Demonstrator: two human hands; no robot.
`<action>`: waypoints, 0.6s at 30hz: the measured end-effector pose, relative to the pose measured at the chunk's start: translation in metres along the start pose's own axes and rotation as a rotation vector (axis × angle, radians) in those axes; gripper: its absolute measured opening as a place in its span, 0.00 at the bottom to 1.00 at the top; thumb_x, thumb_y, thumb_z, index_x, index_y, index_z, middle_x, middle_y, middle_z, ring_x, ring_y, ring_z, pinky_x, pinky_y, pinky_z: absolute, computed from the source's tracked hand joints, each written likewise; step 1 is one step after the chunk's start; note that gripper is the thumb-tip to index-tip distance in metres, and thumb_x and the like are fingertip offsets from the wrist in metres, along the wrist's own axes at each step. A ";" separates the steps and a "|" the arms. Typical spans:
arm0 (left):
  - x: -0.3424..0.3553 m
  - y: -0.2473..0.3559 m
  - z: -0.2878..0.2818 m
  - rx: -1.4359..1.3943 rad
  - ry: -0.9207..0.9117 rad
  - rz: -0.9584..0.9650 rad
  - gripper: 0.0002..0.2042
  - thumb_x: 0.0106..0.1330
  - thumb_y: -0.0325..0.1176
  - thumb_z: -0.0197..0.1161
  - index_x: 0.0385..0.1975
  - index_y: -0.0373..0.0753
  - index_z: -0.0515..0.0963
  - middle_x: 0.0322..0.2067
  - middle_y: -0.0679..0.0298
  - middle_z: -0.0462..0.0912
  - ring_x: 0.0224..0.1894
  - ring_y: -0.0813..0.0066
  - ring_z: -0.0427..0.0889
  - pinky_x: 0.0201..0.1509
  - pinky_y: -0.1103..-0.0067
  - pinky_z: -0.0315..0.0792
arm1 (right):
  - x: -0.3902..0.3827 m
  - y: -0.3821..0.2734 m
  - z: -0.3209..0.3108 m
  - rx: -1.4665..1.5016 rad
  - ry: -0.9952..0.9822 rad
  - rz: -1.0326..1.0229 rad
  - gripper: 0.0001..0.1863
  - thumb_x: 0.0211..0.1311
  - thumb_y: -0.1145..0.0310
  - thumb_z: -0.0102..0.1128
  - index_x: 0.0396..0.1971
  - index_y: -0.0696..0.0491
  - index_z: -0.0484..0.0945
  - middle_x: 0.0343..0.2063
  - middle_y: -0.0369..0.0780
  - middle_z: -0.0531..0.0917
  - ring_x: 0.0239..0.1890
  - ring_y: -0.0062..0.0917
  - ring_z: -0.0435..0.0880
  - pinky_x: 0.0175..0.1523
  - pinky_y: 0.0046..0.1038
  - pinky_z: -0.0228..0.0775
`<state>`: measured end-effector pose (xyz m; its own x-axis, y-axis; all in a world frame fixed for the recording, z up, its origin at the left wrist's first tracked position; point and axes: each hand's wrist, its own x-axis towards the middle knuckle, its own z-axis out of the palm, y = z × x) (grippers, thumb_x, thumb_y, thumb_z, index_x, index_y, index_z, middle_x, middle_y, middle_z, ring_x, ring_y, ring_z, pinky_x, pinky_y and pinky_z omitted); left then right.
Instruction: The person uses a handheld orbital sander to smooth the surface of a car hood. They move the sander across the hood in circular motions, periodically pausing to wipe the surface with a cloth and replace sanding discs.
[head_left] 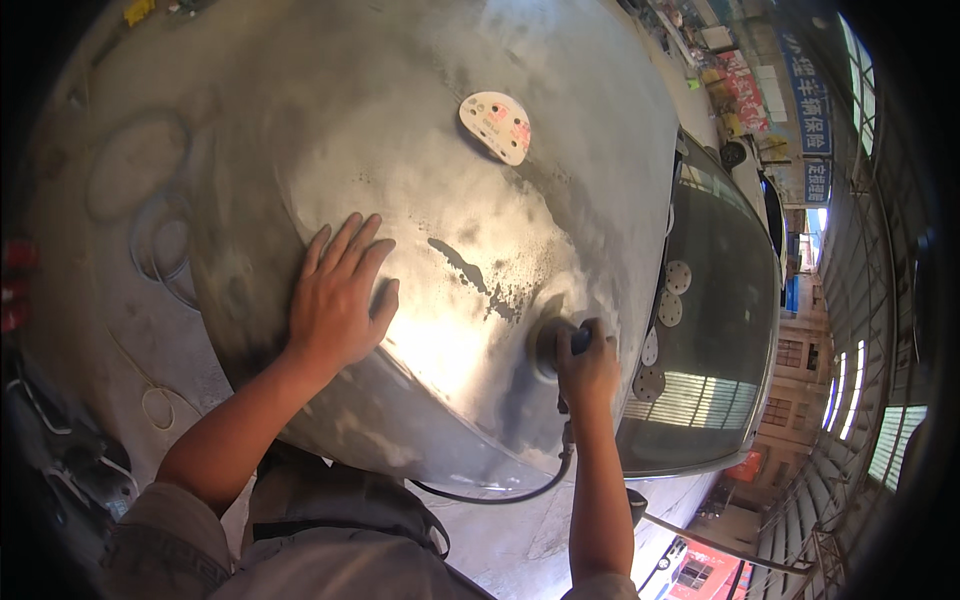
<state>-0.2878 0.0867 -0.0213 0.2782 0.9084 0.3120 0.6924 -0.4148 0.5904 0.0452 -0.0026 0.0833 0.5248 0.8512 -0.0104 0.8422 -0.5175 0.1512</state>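
A car hood [400, 120] with mottled sanded metal and dark patches fills the middle. My left hand [341, 291] lies on it near the lower left edge, fingers spread and empty. My right hand [588, 362] grips a dark round power sander [552, 340] on the lower right of the hood; a black hose [510, 497] runs from it along the front edge. A pale perforated sanding disc [492, 125] lies higher on the hood. Several similar discs [672, 305] sit along the base of the dark windshield [715, 330].
Coiled hoses [160, 250] lie on the concrete floor [135, 380] at left, beside dark equipment [75, 460] and red objects [14, 285] at the rim. Beyond the windshield are a white vehicle [760, 195], signboards [800, 90] and the workshop's metal roof [860, 300].
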 end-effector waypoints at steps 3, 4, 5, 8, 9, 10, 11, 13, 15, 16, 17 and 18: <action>0.003 0.000 0.001 0.011 0.014 0.008 0.21 0.75 0.36 0.65 0.65 0.37 0.78 0.74 0.49 0.75 0.80 0.47 0.68 0.85 0.49 0.56 | -0.001 -0.006 -0.007 -0.036 -0.026 0.010 0.22 0.73 0.45 0.65 0.55 0.46 0.82 0.48 0.53 0.84 0.43 0.57 0.90 0.48 0.55 0.82; 0.001 0.002 0.002 0.011 0.018 0.014 0.21 0.75 0.36 0.65 0.65 0.37 0.78 0.74 0.49 0.75 0.80 0.47 0.68 0.85 0.49 0.56 | -0.004 -0.008 -0.011 -0.048 -0.033 0.027 0.22 0.73 0.45 0.65 0.55 0.46 0.83 0.48 0.53 0.84 0.43 0.57 0.90 0.48 0.54 0.83; 0.000 0.002 0.001 0.011 0.014 0.013 0.21 0.75 0.36 0.65 0.65 0.37 0.78 0.74 0.49 0.76 0.80 0.47 0.68 0.85 0.49 0.56 | -0.002 -0.008 -0.011 -0.050 -0.032 0.031 0.23 0.72 0.45 0.66 0.55 0.46 0.83 0.48 0.53 0.84 0.44 0.57 0.90 0.48 0.55 0.82; 0.004 -0.001 0.000 0.012 0.015 0.011 0.21 0.75 0.36 0.65 0.65 0.37 0.78 0.74 0.48 0.76 0.80 0.47 0.68 0.84 0.48 0.57 | 0.007 -0.010 -0.013 -0.024 -0.032 0.030 0.24 0.71 0.44 0.66 0.55 0.46 0.83 0.48 0.53 0.84 0.45 0.57 0.90 0.49 0.54 0.82; 0.002 0.000 0.001 0.010 0.013 0.011 0.21 0.75 0.36 0.65 0.65 0.37 0.78 0.74 0.48 0.76 0.80 0.47 0.68 0.84 0.48 0.57 | 0.000 -0.009 -0.014 -0.019 -0.043 0.033 0.23 0.71 0.44 0.66 0.55 0.46 0.83 0.49 0.53 0.84 0.45 0.57 0.90 0.49 0.54 0.82; -0.001 0.001 0.002 0.008 0.002 0.010 0.21 0.75 0.36 0.65 0.64 0.37 0.78 0.74 0.48 0.76 0.80 0.47 0.68 0.84 0.48 0.57 | -0.010 -0.007 -0.012 -0.013 -0.062 0.039 0.23 0.72 0.44 0.66 0.55 0.46 0.83 0.49 0.53 0.84 0.45 0.57 0.90 0.49 0.54 0.82; 0.000 0.001 0.002 0.011 0.013 0.013 0.21 0.75 0.36 0.65 0.64 0.37 0.78 0.74 0.48 0.76 0.80 0.47 0.68 0.84 0.48 0.57 | -0.015 -0.006 -0.011 -0.008 -0.082 0.044 0.23 0.72 0.45 0.65 0.55 0.46 0.83 0.49 0.53 0.84 0.45 0.57 0.90 0.49 0.54 0.82; 0.002 0.000 0.002 0.014 0.028 0.023 0.21 0.74 0.35 0.66 0.64 0.37 0.78 0.74 0.49 0.76 0.80 0.47 0.68 0.84 0.48 0.57 | -0.004 -0.011 -0.007 0.024 -0.023 0.064 0.23 0.72 0.44 0.67 0.54 0.46 0.83 0.49 0.53 0.84 0.45 0.57 0.90 0.50 0.53 0.83; 0.000 0.001 0.001 0.016 0.017 0.017 0.21 0.74 0.35 0.66 0.64 0.37 0.78 0.74 0.49 0.76 0.80 0.47 0.68 0.84 0.48 0.57 | 0.009 -0.017 -0.008 0.063 -0.011 0.078 0.24 0.70 0.44 0.68 0.54 0.45 0.83 0.50 0.53 0.84 0.46 0.57 0.90 0.51 0.53 0.83; 0.002 0.000 0.001 0.014 0.018 0.015 0.21 0.74 0.35 0.66 0.64 0.37 0.78 0.74 0.49 0.76 0.80 0.47 0.68 0.84 0.48 0.58 | 0.007 -0.015 -0.006 0.051 -0.003 0.061 0.23 0.70 0.44 0.69 0.54 0.45 0.83 0.50 0.53 0.84 0.46 0.56 0.90 0.51 0.53 0.82; 0.004 -0.001 0.000 0.014 0.020 0.016 0.21 0.74 0.35 0.66 0.65 0.37 0.78 0.74 0.49 0.76 0.80 0.47 0.68 0.84 0.48 0.58 | 0.002 -0.015 -0.007 0.045 -0.023 0.046 0.23 0.71 0.45 0.68 0.54 0.45 0.83 0.50 0.53 0.84 0.46 0.56 0.90 0.50 0.53 0.82; 0.003 -0.001 0.000 0.014 0.022 0.016 0.21 0.74 0.35 0.66 0.65 0.37 0.78 0.74 0.49 0.76 0.80 0.47 0.68 0.84 0.48 0.58 | -0.005 -0.013 -0.007 0.039 -0.044 0.029 0.22 0.72 0.45 0.67 0.54 0.45 0.83 0.50 0.53 0.84 0.46 0.56 0.90 0.50 0.53 0.82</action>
<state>-0.2881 0.0894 -0.0209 0.2749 0.9001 0.3379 0.6971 -0.4286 0.5747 0.0303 0.0003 0.0888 0.5534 0.8314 -0.0499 0.8302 -0.5458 0.1130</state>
